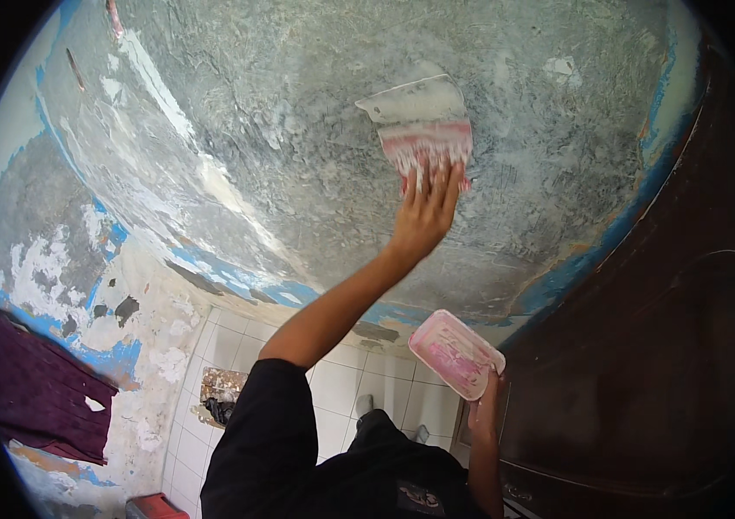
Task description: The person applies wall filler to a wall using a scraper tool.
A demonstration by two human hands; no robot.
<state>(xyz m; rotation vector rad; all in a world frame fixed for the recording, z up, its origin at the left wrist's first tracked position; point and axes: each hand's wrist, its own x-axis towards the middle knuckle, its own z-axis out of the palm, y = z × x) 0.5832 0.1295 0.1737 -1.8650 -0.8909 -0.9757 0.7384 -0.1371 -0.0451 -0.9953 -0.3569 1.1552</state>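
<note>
My left hand (425, 212) reaches up to a grey plastered wall (298, 130), gripping a pinkish-red putty spreader (428, 143) smeared with white. Its fingers lie over the lower part of the spreader, which is pressed flat to the wall; the thumb is hidden. Directly above the spreader is a pale, smooth patch of putty (419, 99) with a white ridge along its upper edge. Lower and to the right, my right hand (484, 402) holds a shallow pink tray (449, 346) by its near right corner. Pink and white residue coats the inside of the tray.
A dark brown door or panel (635, 372) stands close at the right. On the tiled floor (333, 389) lies a stained board with something black (222, 398) on it. A purple cloth (43, 385) hangs at the left, with a red object (155, 506) below.
</note>
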